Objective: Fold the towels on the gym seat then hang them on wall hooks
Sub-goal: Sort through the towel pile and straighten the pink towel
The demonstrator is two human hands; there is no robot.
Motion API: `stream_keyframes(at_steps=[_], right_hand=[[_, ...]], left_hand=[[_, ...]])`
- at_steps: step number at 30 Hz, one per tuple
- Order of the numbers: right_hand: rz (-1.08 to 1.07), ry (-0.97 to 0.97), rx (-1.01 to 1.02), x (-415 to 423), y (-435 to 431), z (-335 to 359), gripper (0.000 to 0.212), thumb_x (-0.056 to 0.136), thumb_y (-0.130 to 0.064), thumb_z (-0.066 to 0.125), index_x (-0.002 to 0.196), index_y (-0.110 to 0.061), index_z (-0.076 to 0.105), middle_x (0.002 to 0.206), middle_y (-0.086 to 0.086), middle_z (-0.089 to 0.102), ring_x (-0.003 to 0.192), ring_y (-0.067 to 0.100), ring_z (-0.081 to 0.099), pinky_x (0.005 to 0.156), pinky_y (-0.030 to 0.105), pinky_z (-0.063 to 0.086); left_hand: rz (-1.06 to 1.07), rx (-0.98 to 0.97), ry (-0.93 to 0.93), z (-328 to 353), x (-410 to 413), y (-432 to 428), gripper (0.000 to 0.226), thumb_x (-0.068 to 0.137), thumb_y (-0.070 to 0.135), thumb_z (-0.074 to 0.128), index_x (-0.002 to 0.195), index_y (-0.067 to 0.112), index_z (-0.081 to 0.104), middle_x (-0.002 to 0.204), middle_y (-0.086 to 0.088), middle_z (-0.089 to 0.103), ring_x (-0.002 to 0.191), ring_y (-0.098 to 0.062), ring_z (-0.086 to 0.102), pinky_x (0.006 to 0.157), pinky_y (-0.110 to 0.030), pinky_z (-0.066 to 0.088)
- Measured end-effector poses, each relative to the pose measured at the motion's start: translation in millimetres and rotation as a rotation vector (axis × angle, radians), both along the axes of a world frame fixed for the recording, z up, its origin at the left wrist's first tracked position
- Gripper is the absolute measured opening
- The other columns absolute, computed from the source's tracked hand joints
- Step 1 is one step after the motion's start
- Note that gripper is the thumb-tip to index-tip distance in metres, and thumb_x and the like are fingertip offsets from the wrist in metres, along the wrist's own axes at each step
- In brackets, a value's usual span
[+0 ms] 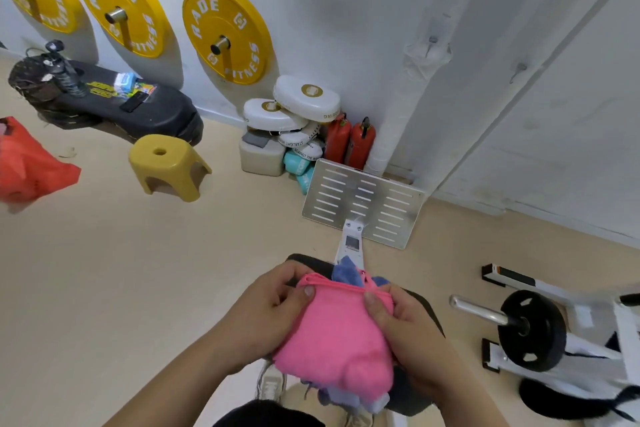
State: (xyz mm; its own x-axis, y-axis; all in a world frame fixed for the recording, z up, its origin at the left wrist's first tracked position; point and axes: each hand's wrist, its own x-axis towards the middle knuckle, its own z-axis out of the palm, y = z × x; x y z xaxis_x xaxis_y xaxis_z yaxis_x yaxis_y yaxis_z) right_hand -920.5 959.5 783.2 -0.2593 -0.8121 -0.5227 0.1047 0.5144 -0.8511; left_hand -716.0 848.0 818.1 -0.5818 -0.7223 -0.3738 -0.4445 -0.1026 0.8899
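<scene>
Head view. Reaches in from below with both forearms, converging over the dark gym seat (308,262). Grips the folded pink towel (336,333) by its far hem: left hand (277,302) at the left corner, thumb on top, fingers curled underneath; right hand (401,319) at the right corner, thumb laid along the hem, fingers wrapped behind. Keeps the towel spread between the hands above the seat, over a bunched blue towel (346,270). Cannot tell whether pink touches the pad. Two wall hooks (432,42) well ahead.
</scene>
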Motion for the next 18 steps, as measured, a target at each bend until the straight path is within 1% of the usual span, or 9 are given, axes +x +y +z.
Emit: stream_keyframes(at_steps=[2,4,6,8,9,11,14,16,18], right_hand=[[-0.022,-0.038,0.073,5,-7,-17,0.033,0.093,-0.047,0.067,0.088,-0.014,0.064,0.08,0.003,0.058,0.075,0.018,0.054,0.067,0.034,0.045],[-0.024,0.069,0.135,3,-22,-34,0.04,0.092,-0.048,0.066,0.089,-0.009,0.057,0.078,0.005,0.051,0.071,0.018,0.048,0.061,0.031,0.042],[-0.047,0.16,0.135,-3,-42,-52,0.031,0.093,-0.043,0.066,0.092,-0.013,0.061,0.081,0.007,0.059,0.071,0.017,0.052,0.06,0.032,0.046],[-0.093,0.194,0.119,-7,-63,-69,0.015,0.094,-0.033,0.068,0.097,-0.018,0.066,0.091,0.012,0.069,0.08,0.02,0.061,0.07,0.04,0.055],[-0.101,0.215,0.11,-8,-73,-79,0.01,0.094,-0.026,0.068,0.097,-0.017,0.067,0.093,0.014,0.07,0.082,0.02,0.061,0.074,0.04,0.055],[-0.088,0.301,0.105,-7,-88,-92,0.002,0.094,-0.014,0.068,0.092,-0.012,0.067,0.085,0.011,0.066,0.078,0.017,0.057,0.073,0.028,0.05],[-0.041,0.502,0.114,-4,-105,-102,0.005,0.092,-0.013,0.07,0.087,-0.014,0.071,0.08,0.005,0.068,0.072,0.015,0.058,0.066,0.021,0.045],[-0.079,0.495,0.085,-5,-115,-101,0.005,0.093,-0.012,0.07,0.088,-0.013,0.071,0.08,0.006,0.068,0.068,0.02,0.064,0.059,0.017,0.049],[-0.129,0.447,0.044,-7,-123,-97,0.012,0.093,-0.01,0.07,0.086,-0.019,0.071,0.083,0.007,0.07,0.071,0.03,0.072,0.063,0.027,0.059]], left_hand=[[-0.022,0.044,-0.033,-15,4,-14,0.016,0.104,0.027,0.052,0.101,0.031,0.068,0.081,-0.007,0.071,0.064,-0.008,0.058,0.059,-0.025,0.045],[-0.043,0.026,-0.061,-34,2,-30,0.015,0.103,0.029,0.053,0.104,0.03,0.067,0.082,-0.011,0.071,0.063,-0.007,0.058,0.061,-0.025,0.046],[-0.057,-0.033,-0.08,-56,-6,-51,0.014,0.104,0.025,0.053,0.104,0.028,0.066,0.072,0.002,0.068,0.057,0.005,0.056,0.056,-0.012,0.042],[-0.078,-0.089,-0.121,-80,-15,-73,0.012,0.104,0.021,0.053,0.105,0.022,0.065,0.069,0.011,0.062,0.054,0.008,0.055,0.052,-0.009,0.038],[-0.089,-0.114,-0.146,-93,-18,-84,0.012,0.103,0.02,0.053,0.103,0.022,0.065,0.069,0.011,0.062,0.055,0.006,0.055,0.054,-0.011,0.039],[-0.131,-0.17,-0.217,-119,-23,-106,0.013,0.1,0.018,0.055,0.099,0.023,0.067,0.081,0.007,0.068,0.071,-0.002,0.061,0.068,-0.023,0.047],[-0.168,-0.266,-0.335,-140,-27,-130,0.016,0.098,0.02,0.057,0.098,0.023,0.073,0.098,0.006,0.074,0.093,-0.017,0.066,0.084,-0.03,0.052],[-0.134,-0.25,-0.316,-142,-33,-143,0.018,0.097,0.017,0.057,0.099,0.017,0.075,0.094,0.003,0.072,0.092,-0.021,0.067,0.084,-0.032,0.054],[-0.089,-0.215,-0.269,-140,-40,-151,0.017,0.096,0.012,0.057,0.098,0.014,0.074,0.087,0.002,0.069,0.088,-0.025,0.068,0.082,-0.037,0.058]])
